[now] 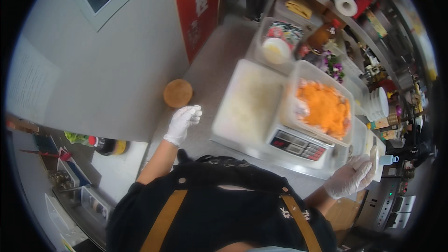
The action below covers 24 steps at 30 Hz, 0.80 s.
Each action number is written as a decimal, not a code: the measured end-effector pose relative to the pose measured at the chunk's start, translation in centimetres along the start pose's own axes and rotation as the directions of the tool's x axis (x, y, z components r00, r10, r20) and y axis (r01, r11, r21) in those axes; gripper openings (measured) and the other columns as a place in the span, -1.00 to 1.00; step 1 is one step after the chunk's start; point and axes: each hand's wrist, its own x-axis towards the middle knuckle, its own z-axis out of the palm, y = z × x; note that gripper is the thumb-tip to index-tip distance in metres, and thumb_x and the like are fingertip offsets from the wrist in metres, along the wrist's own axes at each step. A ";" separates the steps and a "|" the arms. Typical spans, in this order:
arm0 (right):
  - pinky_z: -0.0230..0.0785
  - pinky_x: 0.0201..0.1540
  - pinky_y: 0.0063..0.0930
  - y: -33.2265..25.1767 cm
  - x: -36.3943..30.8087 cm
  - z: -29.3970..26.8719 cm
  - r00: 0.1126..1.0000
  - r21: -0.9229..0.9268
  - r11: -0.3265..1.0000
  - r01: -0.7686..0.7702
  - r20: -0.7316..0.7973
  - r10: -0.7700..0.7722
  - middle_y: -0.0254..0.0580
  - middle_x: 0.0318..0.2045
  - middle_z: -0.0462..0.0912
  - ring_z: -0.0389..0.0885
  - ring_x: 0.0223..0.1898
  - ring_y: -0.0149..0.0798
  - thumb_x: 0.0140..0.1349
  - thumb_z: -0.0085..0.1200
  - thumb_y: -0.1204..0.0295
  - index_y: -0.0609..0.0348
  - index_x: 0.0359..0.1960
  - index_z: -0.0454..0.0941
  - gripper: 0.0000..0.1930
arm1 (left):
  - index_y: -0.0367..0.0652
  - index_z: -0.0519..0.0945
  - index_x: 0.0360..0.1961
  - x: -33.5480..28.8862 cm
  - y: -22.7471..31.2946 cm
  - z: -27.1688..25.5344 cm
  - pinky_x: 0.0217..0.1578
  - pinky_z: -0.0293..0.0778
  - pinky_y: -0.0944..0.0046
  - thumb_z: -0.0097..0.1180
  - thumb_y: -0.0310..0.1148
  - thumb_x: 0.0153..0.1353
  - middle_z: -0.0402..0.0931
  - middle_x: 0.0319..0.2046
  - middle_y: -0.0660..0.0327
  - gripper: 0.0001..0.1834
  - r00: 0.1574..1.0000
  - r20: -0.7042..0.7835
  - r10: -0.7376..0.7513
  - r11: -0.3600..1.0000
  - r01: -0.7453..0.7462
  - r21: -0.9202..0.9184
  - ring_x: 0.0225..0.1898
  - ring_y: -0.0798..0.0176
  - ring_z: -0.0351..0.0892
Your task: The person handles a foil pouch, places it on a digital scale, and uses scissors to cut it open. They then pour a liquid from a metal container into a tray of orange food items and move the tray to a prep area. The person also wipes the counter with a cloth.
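White characters are borne by a red panel [198,46]. A tub [290,105] of orange-topped food [324,108] is carried by the scale [301,145] on the desk [256,154]. The left hand [185,123] (white-gloved) is held bent in mid-air, its opening unclear; whether a pale item [374,158] is gripped by the right hand [349,179] cannot be told.

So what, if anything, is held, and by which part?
Left hand shows nothing held; the right hand is by a pale rounded object, grip unclear.
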 end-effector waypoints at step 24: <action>0.42 -0.03 -0.52 -0.8 5.3 28.0 0.967 -0.319 0.939 0.133 0.248 -0.053 -0.14 -0.06 0.58 0.56 -0.10 -0.37 0.26 -0.02 0.66 0.29 0.26 0.31 -0.51 | -0.23 0.61 -0.16 26.5 17.4 -4.5 -0.25 0.50 0.42 0.08 -0.32 0.34 0.61 -0.29 0.25 -0.79 0.924 0.368 -0.105 0.943 -0.025 0.332 -0.33 0.42 0.55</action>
